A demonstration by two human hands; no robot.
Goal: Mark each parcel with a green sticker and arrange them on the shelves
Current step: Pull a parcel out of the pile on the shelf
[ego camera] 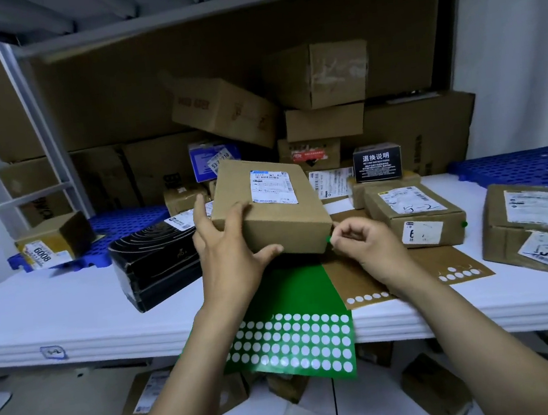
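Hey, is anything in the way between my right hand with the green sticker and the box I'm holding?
Nothing visible. The right hand pinches the sticker right at the near right corner of the box, and nothing shows between them. The left hand grips the box's left end, away from that spot.

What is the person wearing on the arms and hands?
Nothing visible. The left hand and right hand have no gloves, rings or watch; the left forearm and right forearm are bare, no sleeve in view.
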